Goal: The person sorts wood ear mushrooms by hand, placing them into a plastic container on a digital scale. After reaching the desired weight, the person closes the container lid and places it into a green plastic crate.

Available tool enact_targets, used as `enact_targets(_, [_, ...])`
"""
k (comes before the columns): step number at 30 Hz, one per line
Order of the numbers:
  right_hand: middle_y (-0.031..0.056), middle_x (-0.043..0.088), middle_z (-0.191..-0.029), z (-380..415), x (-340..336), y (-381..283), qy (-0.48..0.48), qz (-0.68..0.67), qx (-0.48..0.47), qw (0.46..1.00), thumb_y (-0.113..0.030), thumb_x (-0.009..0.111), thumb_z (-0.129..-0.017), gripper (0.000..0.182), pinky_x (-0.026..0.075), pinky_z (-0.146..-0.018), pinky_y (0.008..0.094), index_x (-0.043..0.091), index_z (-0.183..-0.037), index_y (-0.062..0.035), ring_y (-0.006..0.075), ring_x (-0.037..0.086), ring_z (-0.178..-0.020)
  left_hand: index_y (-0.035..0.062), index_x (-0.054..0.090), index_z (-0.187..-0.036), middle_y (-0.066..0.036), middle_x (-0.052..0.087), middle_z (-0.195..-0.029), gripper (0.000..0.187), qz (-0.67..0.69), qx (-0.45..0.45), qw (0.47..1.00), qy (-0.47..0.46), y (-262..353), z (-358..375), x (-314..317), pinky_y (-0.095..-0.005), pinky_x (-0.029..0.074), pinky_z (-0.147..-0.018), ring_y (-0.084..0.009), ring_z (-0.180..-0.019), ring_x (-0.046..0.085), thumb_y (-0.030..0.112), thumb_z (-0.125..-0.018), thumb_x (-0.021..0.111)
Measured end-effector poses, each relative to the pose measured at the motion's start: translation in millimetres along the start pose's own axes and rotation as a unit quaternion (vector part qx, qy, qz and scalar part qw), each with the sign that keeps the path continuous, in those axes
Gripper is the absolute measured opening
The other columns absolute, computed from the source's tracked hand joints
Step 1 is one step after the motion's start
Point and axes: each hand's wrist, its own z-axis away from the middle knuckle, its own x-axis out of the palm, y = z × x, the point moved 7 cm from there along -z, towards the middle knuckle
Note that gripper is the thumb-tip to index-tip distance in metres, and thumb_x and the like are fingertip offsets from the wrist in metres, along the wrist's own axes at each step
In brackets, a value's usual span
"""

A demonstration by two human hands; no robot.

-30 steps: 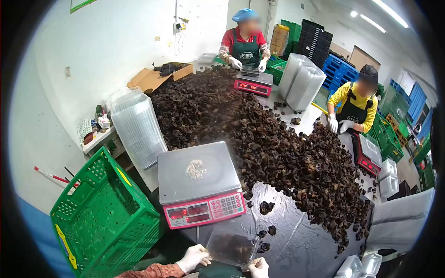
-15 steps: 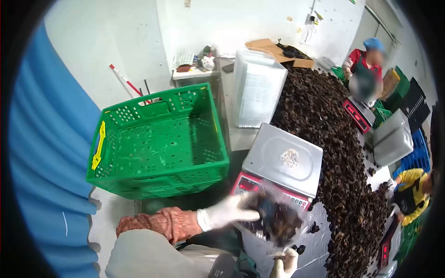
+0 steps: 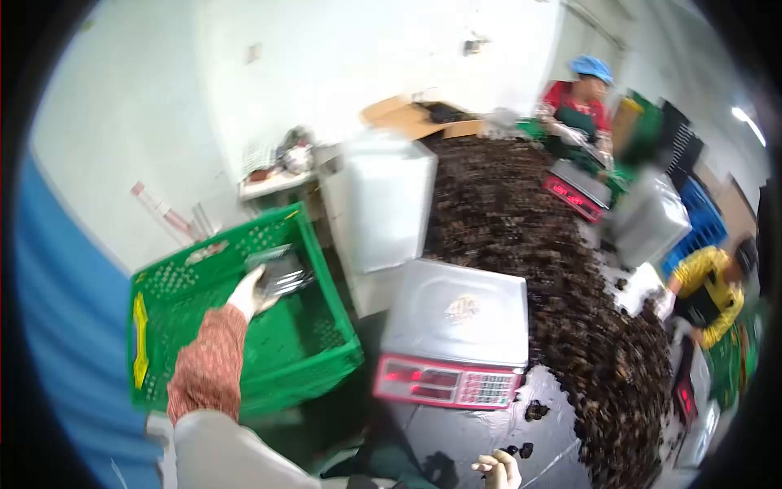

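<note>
My left hand (image 3: 254, 291), in a white glove, reaches into the green plastic crate (image 3: 346, 352). Its fingers grip a clear plastic box (image 3: 281, 273) with dark contents, held inside the crate near its far wall. At the lower edge of the view, my gloved right hand (image 3: 497, 470) has loosely bent fingers and nothing visible in them. Just beyond it, a few dark pieces (image 3: 526, 450) lie on the silvery table surface (image 3: 456, 428). A scale (image 3: 456, 314) with a red front and a bare metal pan stands between the crate and a dark heap.
A large heap of dark brown, crinkled pieces (image 3: 505, 212) spreads along the table. Stacked clear boxes (image 3: 391, 204) stand behind the crate. Two people work across the heap, one in red (image 3: 578, 114), one in yellow (image 3: 709, 281), near other scales (image 3: 574, 196). A blue curtain (image 3: 73, 326) hangs at left.
My left hand has carried the clear box leftward from in front of the scale into the crate. The right hand has come off the box and stays low. The view has shifted.
</note>
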Motion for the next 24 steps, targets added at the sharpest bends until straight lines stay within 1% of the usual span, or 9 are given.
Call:
enact_targets(2, [0.0101, 0.073, -0.105, 5.1, -1.9, -3.1, 0.005, -0.011, -0.022, 1.0, -0.014, 0.05, -0.104, 0.029, 0.051, -0.083, 0.0279, 0.062, -0.126, 0.0023, 0.0158, 0.068, -0.089, 0.0147, 0.038, -0.152, -0.014, 0.036, -0.16, 0.075, -0.293, 0.046, 0.936, 0.189, -2.5, -14.2, -33.5, -0.0658, 0.041, -0.105, -0.0378, -0.141, 0.039, 0.042, -0.091, 0.073])
enact_targets(3, [0.0101, 0.073, -0.104, 7.7, -1.2, -6.6, 0.016, -0.028, -0.006, 0.999, -0.014, 0.05, -0.105, 0.029, 0.051, -0.082, 0.028, 0.061, -0.126, 0.0024, 0.016, 0.068, -0.09, 0.0135, 0.026, -0.157, -0.015, 0.026, -0.163, 0.084, -0.303, 0.021, 0.944, 0.13, -9.5, -58.9, -62.9, -0.0669, 0.043, -0.104, -0.0425, -0.143, 0.033, 0.033, -0.091, 0.073])
enact_targets(5, [0.0097, 0.073, -0.104, 10.5, -6.2, -1.2, 0.037, -0.054, -0.018, 0.998, -0.015, 0.05, -0.105, 0.029, 0.052, -0.082, 0.0277, 0.062, -0.126, 0.0016, 0.0156, 0.069, -0.091, 0.0121, 0.019, -0.159, -0.016, 0.034, -0.157, 0.09, -0.264, 0.111, 0.944, 0.163, -11.2, -73.7, -61.0, -0.0675, 0.041, -0.104, -0.0389, -0.141, 0.038, 0.017, -0.088, 0.073])
enact_targets(9, [0.0066, 0.072, -0.105, 12.3, -17.8, 30.1, 0.071, -0.144, 0.039, 0.986, -0.015, 0.054, -0.104, 0.028, 0.052, -0.077, 0.0244, 0.061, -0.128, -0.002, 0.0126, 0.067, -0.088, 0.005, 0.034, -0.152, -0.017, 0.042, -0.152, 0.081, -0.408, 0.037, 0.872, 0.269, 1.3, -1.8, 5.3, -0.0558, 0.046, -0.103, -0.0331, -0.134, 0.047, 0.02, -0.085, 0.076])
enact_targets(11, [0.0071, 0.072, -0.105, 12.3, -18.9, 33.2, 0.075, -0.147, 0.049, 0.985, -0.014, 0.054, -0.104, 0.028, 0.052, -0.077, 0.0244, 0.061, -0.128, -0.0018, 0.013, 0.067, -0.087, 0.0006, 0.052, -0.137, -0.017, 0.054, -0.14, 0.061, -0.55, 0.237, 0.766, 0.234, 56.7, -60.3, -30.9, -0.046, 0.047, -0.101, -0.032, -0.125, 0.054, 0.02, -0.085, 0.078])
enact_targets(13, [0.0075, 0.072, -0.105, 9.1, -19.2, 37.0, 0.063, -0.139, 0.042, 0.987, -0.014, 0.055, -0.104, 0.028, 0.052, -0.079, 0.0248, 0.061, -0.128, -0.0017, 0.0132, 0.067, -0.088, -0.0015, 0.062, -0.122, -0.015, 0.061, -0.126, 0.038, -0.546, 0.488, 0.624, 0.274, 93.4, 3.5, 42.7, -0.0375, 0.047, -0.098, -0.0292, -0.116, 0.059, 0.012, -0.089, 0.074])
enact_targets(15, [0.008, 0.071, -0.105, 5.6, -15.0, 39.8, 0.048, -0.141, 0.036, 0.988, -0.014, 0.055, -0.104, 0.028, 0.052, -0.081, 0.0254, 0.06, -0.128, -0.0015, 0.0135, 0.067, -0.089, -0.0008, 0.06, -0.122, -0.015, 0.06, -0.121, 0.031, -0.495, 0.65, 0.557, 0.151, 97.8, 79.8, 153.7, -0.0371, 0.047, -0.098, -0.0269, -0.114, 0.06, 0.004, -0.093, 0.068])
enact_targets(19, [0.0087, 0.071, -0.106, -2.8, -2.6, 48.1, 0.001, -0.164, 0.028, 0.986, -0.01, 0.051, -0.105, 0.026, 0.053, -0.086, 0.0285, 0.06, -0.127, 0.0011, 0.0148, 0.066, -0.092, -0.001, 0.058, -0.128, -0.014, 0.061, -0.125, 0.04, -0.514, 0.65, 0.554, -0.08, 66.1, 146.2, 344.8, -0.0381, 0.045, -0.104, -0.0262, -0.122, 0.057, -0.001, -0.09, 0.069])
enact_targets(24, [0.0094, 0.071, -0.105, 2.1, -7.6, 47.3, -0.017, -0.051, -0.036, 0.998, -0.005, 0.052, -0.103, 0.026, 0.053, -0.088, 0.028, 0.061, -0.127, 0.0024, 0.0141, 0.066, -0.093, 0.0013, 0.065, -0.125, -0.02, 0.065, -0.126, 0.045, -0.623, 0.735, 0.264, -0.054, 36.0, 122.3, 471.7, -0.0453, 0.048, -0.102, -0.0364, -0.116, 0.063, 0.023, -0.087, 0.074])
